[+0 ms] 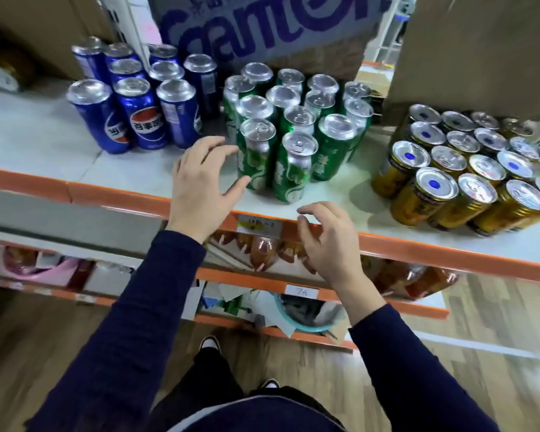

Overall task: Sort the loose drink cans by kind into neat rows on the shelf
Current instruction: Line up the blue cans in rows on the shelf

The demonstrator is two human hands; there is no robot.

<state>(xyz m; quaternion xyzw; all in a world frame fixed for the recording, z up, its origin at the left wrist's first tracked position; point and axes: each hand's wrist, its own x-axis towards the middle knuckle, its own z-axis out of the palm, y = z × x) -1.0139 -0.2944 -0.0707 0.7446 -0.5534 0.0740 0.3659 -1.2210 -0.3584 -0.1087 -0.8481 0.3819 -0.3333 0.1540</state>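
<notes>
On the white shelf [60,169] stand three groups of cans. Blue cola cans [144,116] fill the left in rows. Green cans [293,169] cluster in the middle. Shorter gold cans [443,198] crowd the right. My left hand [200,185] hovers with relaxed, spread fingers just left of the front-left green can [256,157], fingertips close to it, holding nothing. My right hand [328,241] hangs over the shelf's orange front edge [418,247], below the green cans, fingers loosely curled and empty.
A cardboard box with blue lettering [262,26] stands behind the green cans. A plain brown box [480,51] sits behind the gold cans. Lower shelves hold packaged goods and a teal basin [303,325]. Wooden floor lies below.
</notes>
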